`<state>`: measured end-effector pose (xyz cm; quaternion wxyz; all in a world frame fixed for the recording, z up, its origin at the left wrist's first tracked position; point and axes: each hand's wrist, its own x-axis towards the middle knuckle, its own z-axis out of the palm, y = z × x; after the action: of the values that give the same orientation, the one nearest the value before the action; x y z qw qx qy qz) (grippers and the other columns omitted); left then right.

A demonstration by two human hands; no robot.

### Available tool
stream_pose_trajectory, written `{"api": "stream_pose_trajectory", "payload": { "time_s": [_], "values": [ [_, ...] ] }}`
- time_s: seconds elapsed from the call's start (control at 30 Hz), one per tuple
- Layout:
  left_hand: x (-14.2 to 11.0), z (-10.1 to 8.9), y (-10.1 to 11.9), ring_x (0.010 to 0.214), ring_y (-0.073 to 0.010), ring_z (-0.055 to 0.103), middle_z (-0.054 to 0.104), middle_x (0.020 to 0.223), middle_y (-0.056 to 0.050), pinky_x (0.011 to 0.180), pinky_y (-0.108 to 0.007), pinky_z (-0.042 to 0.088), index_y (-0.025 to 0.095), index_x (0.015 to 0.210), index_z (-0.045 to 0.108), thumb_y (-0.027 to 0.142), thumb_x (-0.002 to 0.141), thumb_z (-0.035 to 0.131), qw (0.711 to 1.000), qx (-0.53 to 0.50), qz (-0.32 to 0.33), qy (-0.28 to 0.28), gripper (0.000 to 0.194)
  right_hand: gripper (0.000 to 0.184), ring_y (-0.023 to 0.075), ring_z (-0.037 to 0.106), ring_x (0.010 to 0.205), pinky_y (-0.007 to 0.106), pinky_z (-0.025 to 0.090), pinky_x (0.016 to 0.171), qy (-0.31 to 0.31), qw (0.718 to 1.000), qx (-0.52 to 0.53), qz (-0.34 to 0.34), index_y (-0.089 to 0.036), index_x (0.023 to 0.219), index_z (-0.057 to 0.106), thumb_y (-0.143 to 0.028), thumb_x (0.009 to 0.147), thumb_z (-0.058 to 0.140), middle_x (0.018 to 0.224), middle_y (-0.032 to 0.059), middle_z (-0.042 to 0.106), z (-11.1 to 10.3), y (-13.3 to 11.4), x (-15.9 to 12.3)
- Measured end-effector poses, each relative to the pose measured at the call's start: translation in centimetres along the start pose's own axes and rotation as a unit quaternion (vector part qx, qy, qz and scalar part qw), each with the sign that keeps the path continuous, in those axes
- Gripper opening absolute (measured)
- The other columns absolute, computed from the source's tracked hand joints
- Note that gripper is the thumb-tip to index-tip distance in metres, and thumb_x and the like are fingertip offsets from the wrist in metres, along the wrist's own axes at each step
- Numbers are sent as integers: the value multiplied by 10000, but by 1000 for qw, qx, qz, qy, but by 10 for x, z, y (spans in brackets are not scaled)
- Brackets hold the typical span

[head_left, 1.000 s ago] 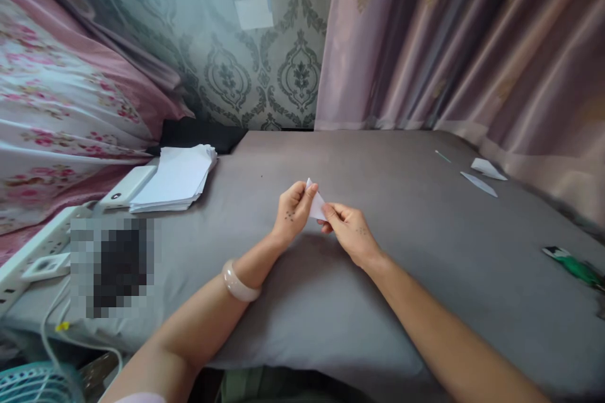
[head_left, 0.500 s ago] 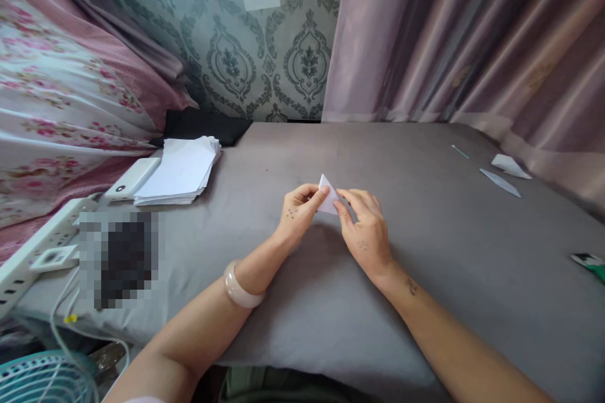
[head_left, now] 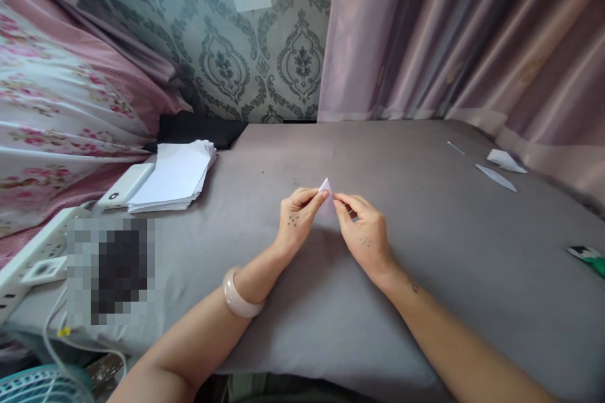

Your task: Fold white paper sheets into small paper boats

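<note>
A small piece of folded white paper (head_left: 325,186) is held between my two hands over the middle of the grey-covered table (head_left: 406,189), its pointed tip facing up and away from me. My left hand (head_left: 297,217) pinches it from the left, the thumb lying across its face. From the right, the thumb and forefinger of my right hand (head_left: 363,223) are closed at its edge. Fingers cover much of the paper, so its full shape is hidden. A pale bangle (head_left: 239,296) circles my left wrist.
At left lie a stack of white paper (head_left: 172,173), a white power bank (head_left: 125,186), a black cloth (head_left: 198,129) and a power strip (head_left: 40,252). Folded paper pieces (head_left: 505,160), a thin stick (head_left: 456,148) and a green object (head_left: 590,260) lie at right. A fan (head_left: 45,384) stands lower left.
The white paper shows less of its face now and looks narrower between my fingers. My right fingertips have come closer to my left thumb. The view has shifted slightly.
</note>
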<state>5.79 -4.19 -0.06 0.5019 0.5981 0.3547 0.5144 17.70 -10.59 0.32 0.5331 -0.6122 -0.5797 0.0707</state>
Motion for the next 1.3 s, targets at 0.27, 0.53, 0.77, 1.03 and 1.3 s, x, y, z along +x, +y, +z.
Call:
{"api": "stream_pose_trajectory", "payload": {
  "time_s": [0.27,0.53,0.77,1.03,1.3],
  "values": [
    [0,-1,1,676,-104,522,637,733,-14,631,-228,410,170,809,769,355,765,735,999,-26,-22,-37,194,226,157,602,709,294,483,653,-70,973,140,167,-178,861,607,-385,785,656,808,48,672,-2,4,11],
    [-1,0,-5,700,-117,543,639,752,-20,647,-242,412,186,842,769,360,792,717,998,26,39,-32,188,343,137,587,708,277,437,637,-107,926,242,271,-179,848,634,-479,706,718,799,24,674,-5,3,14],
    [-1,-1,3,719,-131,536,631,778,-44,662,-255,415,172,924,760,511,865,590,997,-1,5,-82,384,298,82,506,583,245,384,544,-132,921,252,267,-187,807,693,-454,687,747,750,-10,666,-13,3,21],
    [9,-9,9,595,-71,452,553,680,-15,547,-205,338,107,845,722,438,745,750,932,-190,-224,-212,348,351,82,547,487,210,406,448,-259,868,313,284,-178,903,631,-460,728,748,612,-27,637,-30,14,29],
    [14,-26,12,509,-39,350,393,580,58,498,-184,259,144,819,605,386,790,731,873,-227,-281,-328,274,236,93,599,635,236,495,610,-336,847,348,220,-192,895,636,-398,807,712,729,-14,663,-41,19,32]
  ]
}}
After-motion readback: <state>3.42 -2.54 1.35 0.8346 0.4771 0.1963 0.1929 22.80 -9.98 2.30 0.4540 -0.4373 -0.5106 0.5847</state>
